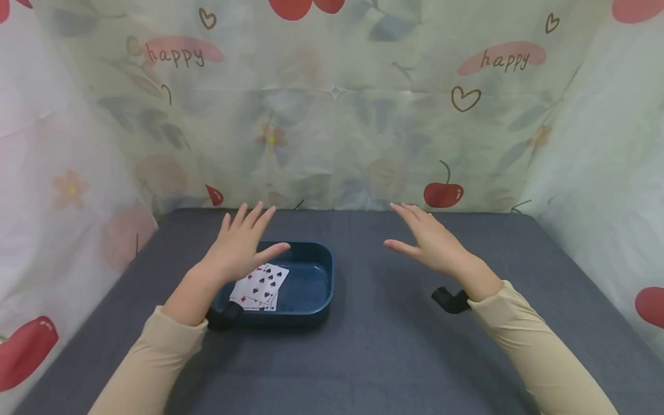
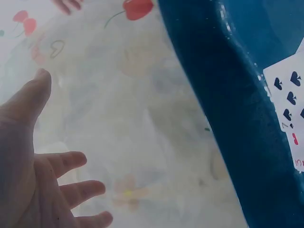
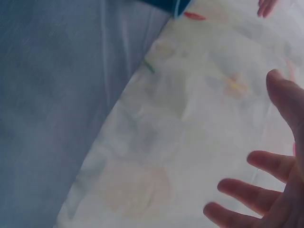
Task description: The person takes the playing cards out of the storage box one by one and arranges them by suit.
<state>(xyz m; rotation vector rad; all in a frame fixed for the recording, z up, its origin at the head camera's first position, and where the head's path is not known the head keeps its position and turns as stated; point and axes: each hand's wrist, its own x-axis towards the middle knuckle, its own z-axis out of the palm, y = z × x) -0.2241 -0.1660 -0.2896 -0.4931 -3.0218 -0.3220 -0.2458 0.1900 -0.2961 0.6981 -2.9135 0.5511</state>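
My left hand [image 1: 234, 248] hovers over the left part of a dark blue tray [image 1: 332, 282], fingers spread and holding nothing. Inside the tray lies a small loose pile of playing cards [image 1: 267, 283], partly hidden by the left hand and wrist in the head view. A spade card [image 2: 290, 90] tops a red-suited one in the left wrist view. To the right of the tray, my right hand [image 1: 436, 242] is raised above the table with its fingers extended and nothing in its grasp.
A dark grey cloth covers the table [image 1: 363, 357]. Patterned curtains [image 1: 332, 150] with cherries and flowers hang behind it and at both sides. A black wrist mount [image 1: 450, 300] juts from beneath the right wrist, another [image 1: 225, 316] from beneath the left, overlapping the tray's front corner.
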